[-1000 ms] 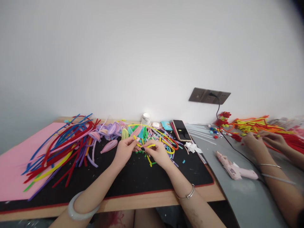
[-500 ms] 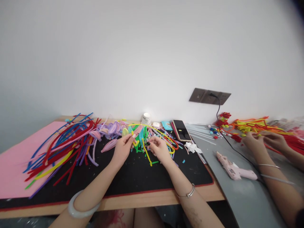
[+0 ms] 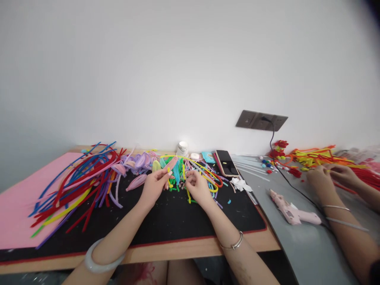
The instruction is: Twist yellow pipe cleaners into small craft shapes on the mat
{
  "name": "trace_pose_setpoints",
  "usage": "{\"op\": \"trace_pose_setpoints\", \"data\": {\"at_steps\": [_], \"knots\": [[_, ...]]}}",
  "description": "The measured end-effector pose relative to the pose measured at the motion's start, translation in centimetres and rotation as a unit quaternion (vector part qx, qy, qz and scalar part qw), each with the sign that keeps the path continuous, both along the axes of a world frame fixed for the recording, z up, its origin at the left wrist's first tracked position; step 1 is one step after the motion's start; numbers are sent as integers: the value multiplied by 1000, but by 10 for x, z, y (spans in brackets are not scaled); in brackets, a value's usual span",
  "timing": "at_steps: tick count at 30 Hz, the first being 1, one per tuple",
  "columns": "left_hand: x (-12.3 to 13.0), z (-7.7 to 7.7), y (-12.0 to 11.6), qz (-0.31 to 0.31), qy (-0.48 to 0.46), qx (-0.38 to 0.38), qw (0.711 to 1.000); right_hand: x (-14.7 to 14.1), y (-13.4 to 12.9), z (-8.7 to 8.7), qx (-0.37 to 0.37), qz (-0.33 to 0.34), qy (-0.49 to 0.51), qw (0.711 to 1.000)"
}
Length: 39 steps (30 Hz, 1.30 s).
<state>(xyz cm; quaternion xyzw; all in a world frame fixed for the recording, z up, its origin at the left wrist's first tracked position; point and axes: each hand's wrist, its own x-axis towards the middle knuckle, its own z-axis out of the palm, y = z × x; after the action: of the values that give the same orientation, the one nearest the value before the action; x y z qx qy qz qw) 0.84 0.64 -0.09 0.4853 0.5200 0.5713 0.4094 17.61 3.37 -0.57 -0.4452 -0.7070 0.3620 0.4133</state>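
My left hand (image 3: pixel 154 185) pinches a short bent yellow pipe cleaner (image 3: pixel 170 184) between thumb and fingers. A hand's width to the right, my right hand (image 3: pixel 198 187) has its fingers closed on another yellow pipe cleaner (image 3: pixel 189 196), whose lower end hangs below the fingertips. The two yellow pieces are apart. Right behind the hands lies a heap of green, turquoise and pink pipe cleaners, with a long yellow one (image 3: pixel 204 165) looping over it. The black mat (image 3: pixel 175 221) is beneath both hands.
Loose red and blue pipe cleaners (image 3: pixel 80 178) spread across pink sheets (image 3: pixel 26 206) at left. A paper cup (image 3: pixel 182 149) and a phone (image 3: pixel 227 163) stand behind. On the grey table at right lie a pink glue gun (image 3: pixel 293 209) and its cord; a co-worker's hands (image 3: pixel 322 180) work there.
The yellow piece in my left hand now points more upright. The one in my right hand has swung from slanting to nearly vertical. Both hands stay roughly in place.
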Motion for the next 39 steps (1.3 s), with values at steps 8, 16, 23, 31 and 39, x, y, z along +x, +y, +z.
{"op": "trace_pose_setpoints", "data": {"at_steps": [8, 16, 23, 31, 39], "knots": [[2, 7, -5, -51, 55, 6, 997, -3, -8, 12, -94, 91, 134, 982], [2, 6, -6, -88, 87, 12, 992, 0, -8, 14, -42, 78, 138, 986], [4, 13, -9, -89, 74, 11, 993, -2, -7, 12, -75, 82, 108, 988], [5, 11, -8, -75, 35, 10, 997, -1, -6, 12, -63, 78, 65, 993], [3, 10, -8, -60, 46, 27, 997, -1, -7, 12, -73, 68, 60, 993]]}}
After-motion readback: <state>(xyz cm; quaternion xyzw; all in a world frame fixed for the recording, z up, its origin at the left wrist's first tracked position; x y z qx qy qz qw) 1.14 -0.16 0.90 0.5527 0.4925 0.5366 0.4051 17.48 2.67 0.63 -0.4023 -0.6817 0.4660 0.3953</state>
